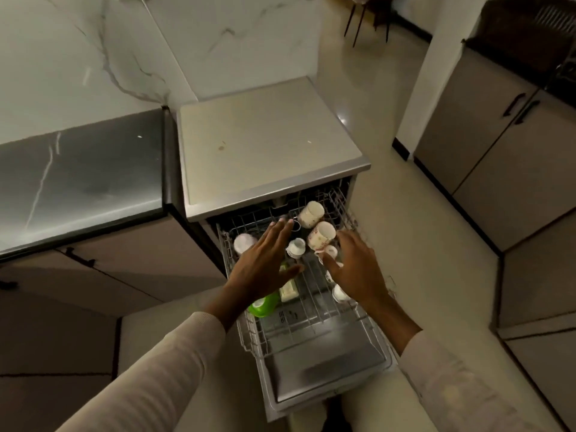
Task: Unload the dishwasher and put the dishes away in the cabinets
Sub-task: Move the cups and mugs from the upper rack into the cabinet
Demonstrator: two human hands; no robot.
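A: Why is the left hand [265,260] spread flat, holding nothing?
B: It hovers over the rack's [311,310] left side, above the green bowl [263,305].
A: And the right hand [355,269]?
B: Fingers apart too, empty, beside the tipped mugs [321,235] near the rack's right edge, likely choosing one.

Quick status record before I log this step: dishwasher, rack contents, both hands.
dishwasher door: open, folded down
rack: pulled out, still loaded
patterned mugs: two, lying tilted at the rack's back right
small white cup: mid-rack, between the hands
green bowl: left side, partly under left wrist
left hand: open, fingers spread, above rack, holding nothing
right hand: open, over right-side cups; contact unclear
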